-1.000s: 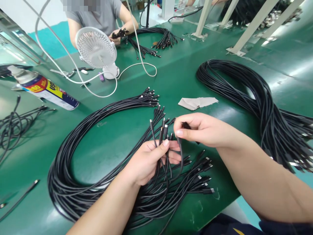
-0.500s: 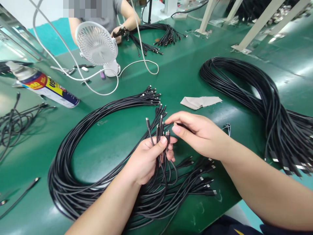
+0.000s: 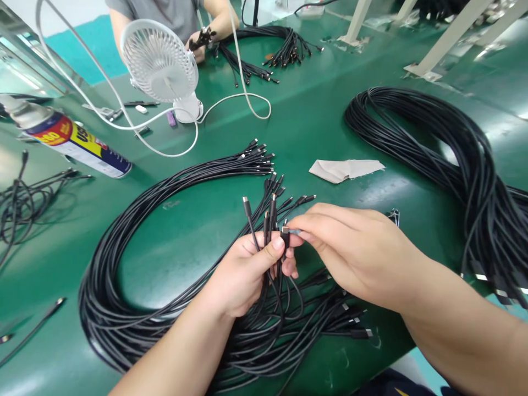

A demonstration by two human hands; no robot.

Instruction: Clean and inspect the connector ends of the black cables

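The person's left hand [image 3: 247, 269] grasps several slim black cable ends with dark plastic plugs and bare metal tips [image 3: 273, 212]; they jut up from the grip toward one o'clock, fanned slightly apart. Under the tip of the left thumb, between one and two o'clock from the palm, stands a broader black plug with a flat metal mouth [image 3: 285, 236], roughly upright.

That plug lies at nine o'clock from the right hand [image 3: 358, 247], right by its fingertips. The right thumb and index finger are drawn close together there; a tiny bluish sliver shows between them, too small to identify, and I cannot tell whether the hand grips anything more.

A large looped bundle of glossy black cables [image 3: 97, 280] lies on the green tabletop [image 3: 177, 253], curving round at nine o'clock from the left hand. One group of its ends lies at twelve o'clock, another at four.

From the right hand, a folded pale grey cloth [image 3: 346, 170] lies at twelve o'clock and a second thick black cable coil [image 3: 433, 137] at one.

From the left hand, a white round desk fan [image 3: 160, 60] stands at eleven o'clock, and a red, yellow and blue spray can [image 3: 78, 146] is at ten. Beyond the fan, a co-worker's hand [image 3: 198, 54] holds a dark clump of cable ends.
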